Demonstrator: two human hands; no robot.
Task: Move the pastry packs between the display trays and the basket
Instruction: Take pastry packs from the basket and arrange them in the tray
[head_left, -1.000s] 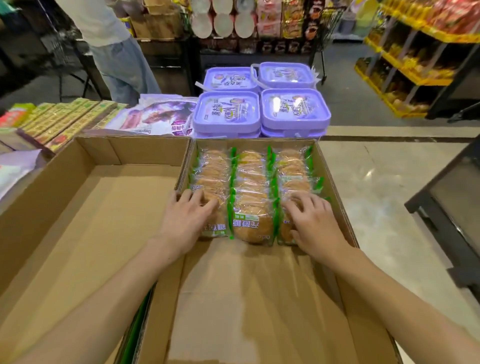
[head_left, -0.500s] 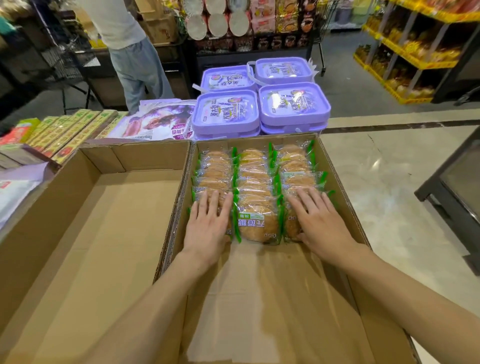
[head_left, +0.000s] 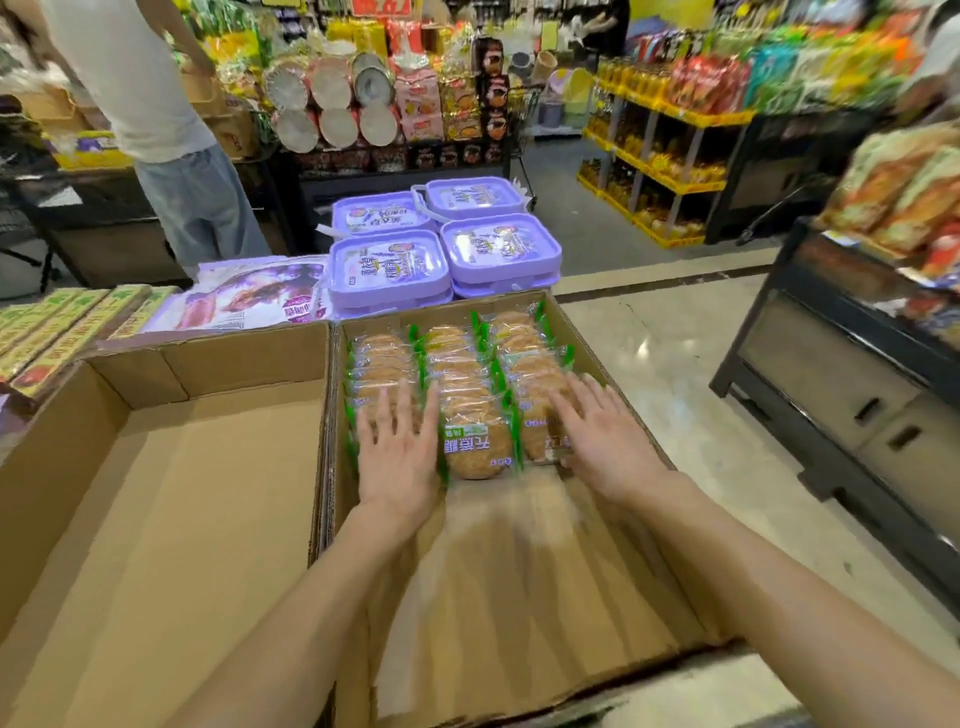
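Both hands unmoved, flat, fingers straight atop outer pastry packs.

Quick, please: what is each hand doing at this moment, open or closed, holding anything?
Left hand: open, fingers straight, lying flat on the left row of clear-wrapped round pastry packs.
Right hand: open, fingers spread on the right row, gripping nothing.
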